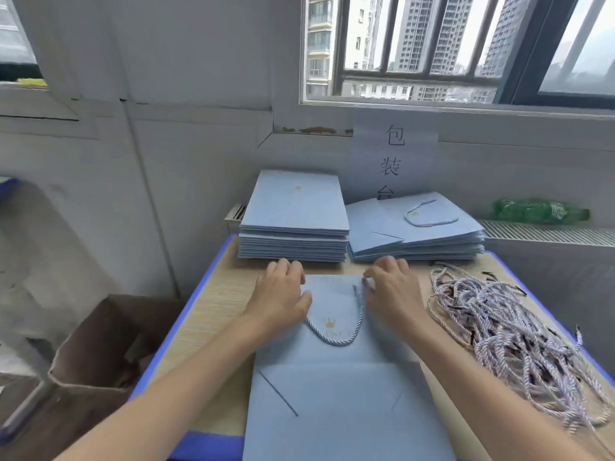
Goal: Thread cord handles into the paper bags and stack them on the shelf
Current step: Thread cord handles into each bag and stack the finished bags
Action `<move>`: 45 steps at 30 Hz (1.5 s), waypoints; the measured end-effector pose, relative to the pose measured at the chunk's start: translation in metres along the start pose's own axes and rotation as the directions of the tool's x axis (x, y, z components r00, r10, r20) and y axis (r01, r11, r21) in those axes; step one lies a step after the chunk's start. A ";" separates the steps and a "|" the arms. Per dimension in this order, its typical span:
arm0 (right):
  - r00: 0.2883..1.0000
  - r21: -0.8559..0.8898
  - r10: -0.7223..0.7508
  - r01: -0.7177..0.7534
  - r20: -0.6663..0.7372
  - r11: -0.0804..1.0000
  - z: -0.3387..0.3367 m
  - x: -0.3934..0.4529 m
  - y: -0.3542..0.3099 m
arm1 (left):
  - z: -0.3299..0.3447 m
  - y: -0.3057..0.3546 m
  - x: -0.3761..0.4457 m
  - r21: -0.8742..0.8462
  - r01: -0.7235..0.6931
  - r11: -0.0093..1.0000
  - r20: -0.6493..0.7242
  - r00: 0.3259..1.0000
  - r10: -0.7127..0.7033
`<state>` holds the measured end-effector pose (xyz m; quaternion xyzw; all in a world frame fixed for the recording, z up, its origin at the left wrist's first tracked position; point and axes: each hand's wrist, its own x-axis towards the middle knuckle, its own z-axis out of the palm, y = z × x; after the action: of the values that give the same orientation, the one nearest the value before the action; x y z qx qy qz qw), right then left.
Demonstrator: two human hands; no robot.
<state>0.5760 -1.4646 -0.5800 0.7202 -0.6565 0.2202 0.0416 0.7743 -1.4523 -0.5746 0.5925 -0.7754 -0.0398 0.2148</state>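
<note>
- Head view: we judged the twisted blue-white cord handle [336,322] could slip back out of its holes if our fingers tugged the bag's top edge unevenly.
- The flat pale-blue paper bag [336,377] lay on the wooden table [213,304], its top edge between our hands.
- Our left hand [283,294] pressed there, fingers curled; our right hand [392,291] seemingly pinched the edge.

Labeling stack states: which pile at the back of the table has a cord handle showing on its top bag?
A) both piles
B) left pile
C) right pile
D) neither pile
C: the right pile shows a looped cord handle lying on its top bag, while the left pile has a plain top bag with no cord visible.
</note>
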 end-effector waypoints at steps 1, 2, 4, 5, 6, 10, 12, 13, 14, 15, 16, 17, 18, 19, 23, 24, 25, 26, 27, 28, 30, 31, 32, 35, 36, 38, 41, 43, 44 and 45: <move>0.996 -0.022 -0.083 0.082 -0.019 0.996 0.003 -0.001 -0.007 | 0.002 0.002 0.003 0.015 0.004 1.000 0.001 1.000 -0.004; 0.989 -0.009 -0.146 0.146 -0.004 0.989 0.007 -0.001 -0.015 | 0.005 0.003 0.005 0.032 -0.008 0.999 0.016 1.000 0.008; 0.969 0.073 -0.234 0.229 0.076 0.971 0.014 0.002 -0.030 | 0.012 0.000 0.006 0.072 -0.039 0.997 0.069 0.997 0.034; 0.955 0.107 -0.273 0.261 0.118 0.959 0.018 0.005 -0.036 | 0.017 -0.002 0.006 0.100 -0.048 0.994 0.103 0.994 0.037; 0.937 0.128 -0.311 0.293 0.161 0.948 0.022 0.007 -0.040 | 0.020 -0.004 0.005 0.131 -0.052 0.990 0.131 0.991 0.035; 0.889 0.097 -0.372 0.359 0.267 0.928 0.037 0.013 -0.038 | 0.027 -0.011 0.007 0.197 -0.068 0.978 0.207 0.978 0.026; 0.886 0.067 -0.358 0.355 0.295 0.932 0.041 0.014 -0.038 | 0.027 -0.013 0.010 0.200 -0.080 0.977 0.233 0.972 0.032; 0.883 0.062 -0.347 0.346 0.316 0.936 0.042 0.014 -0.039 | 0.028 -0.015 0.010 0.193 -0.079 0.978 0.244 0.969 0.031; 0.877 0.052 -0.338 0.341 0.342 0.939 0.043 0.014 -0.039 | 0.028 -0.015 0.012 0.182 -0.078 0.980 0.253 0.967 0.030; 0.869 0.038 -0.333 0.344 0.365 0.938 0.045 0.014 -0.040 | 0.028 -0.016 0.013 0.168 -0.076 0.983 0.263 0.964 0.030; 0.862 0.028 -0.328 0.345 0.386 0.938 0.046 0.015 -0.041 | 0.028 -0.017 0.014 0.148 -0.074 0.986 0.268 0.963 0.032; 0.856 0.022 -0.325 0.345 0.403 0.938 0.047 0.015 -0.042 | 0.029 -0.018 0.015 0.132 -0.073 0.988 0.272 0.962 0.035; 0.852 0.017 -0.322 0.346 0.412 0.938 0.047 0.015 -0.042 | 0.031 -0.019 0.015 0.126 -0.074 0.989 0.276 0.961 0.037; 0.853 0.013 -0.319 0.344 0.413 0.939 0.048 0.015 -0.043 | 0.032 -0.020 0.015 0.127 -0.076 0.989 0.280 0.959 0.038; 0.916 0.078 -0.298 0.287 0.269 0.955 0.052 0.012 -0.044 | 0.034 -0.019 0.015 0.127 -0.080 0.989 0.226 0.973 0.050; 0.930 0.123 -0.293 0.271 0.220 0.955 0.051 0.012 -0.043 | 0.032 -0.018 0.014 0.098 -0.091 0.991 0.187 0.980 0.072; 0.941 0.177 -0.288 0.257 0.177 0.950 0.049 0.012 -0.043 | 0.030 -0.016 0.012 0.066 -0.103 0.992 0.153 0.984 0.092; 0.950 0.240 -0.280 0.242 0.139 0.940 0.047 0.010 -0.042 | 0.028 -0.015 0.010 0.051 -0.116 0.992 0.132 0.985 0.108; 0.957 0.310 -0.270 0.226 0.109 0.924 0.044 0.007 -0.041 | 0.026 -0.014 0.009 0.053 -0.123 0.991 0.123 0.986 0.116; 0.963 0.380 -0.254 0.203 0.089 0.902 0.040 0.006 -0.039 | 0.024 -0.013 0.009 0.068 -0.134 0.989 0.120 0.985 0.125; 0.977 0.485 -0.203 0.147 0.065 0.862 0.032 0.005 -0.032 | 0.017 -0.007 0.015 0.130 -0.104 0.986 0.158 0.984 0.083; 0.986 0.514 -0.162 0.114 0.049 0.850 0.027 0.006 -0.027 | 0.012 0.000 0.019 0.157 -0.068 0.985 0.189 0.981 0.038; 0.993 0.528 -0.114 0.080 0.031 0.845 0.022 0.007 -0.022 | 0.009 0.007 0.024 0.167 -0.059 0.984 0.205 0.979 0.024; 0.995 0.439 -0.092 0.068 0.034 0.896 0.007 0.012 -0.007 | 0.007 0.030 0.029 0.160 -0.147 0.976 0.203 0.973 0.113; 0.988 0.368 -0.133 0.098 0.072 0.925 0.004 0.012 -0.003 | 0.010 0.036 0.028 0.180 -0.179 0.967 0.194 0.971 0.143; 0.967 0.260 -0.197 0.151 0.160 0.954 0.003 0.010 0.002 | 0.021 0.040 0.025 0.223 -0.186 0.957 0.212 0.967 0.139; 0.926 0.114 -0.218 0.191 0.308 0.975 0.012 0.005 0.006 | 0.038 0.035 0.023 0.239 -0.138 0.961 0.291 0.955 0.064; 0.916 0.028 -0.212 0.216 0.340 0.976 0.020 0.002 0.009 | 0.045 0.032 0.023 0.239 -0.153 0.959 0.297 0.952 0.078; 0.917 0.001 -0.210 0.223 0.340 0.975 0.022 0.000 0.010 | 0.047 0.031 0.023 0.240 -0.162 0.957 0.293 0.952 0.087; 0.913 -0.016 -0.215 0.235 0.346 0.972 0.024 -0.001 0.011 | 0.048 0.030 0.022 0.242 -0.169 0.955 0.294 0.951 0.094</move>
<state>0.5714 -1.4735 -0.6041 0.8168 -0.5724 0.0664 -0.0274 0.7241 -1.4732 -0.6023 0.5507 -0.8344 -0.0046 0.0243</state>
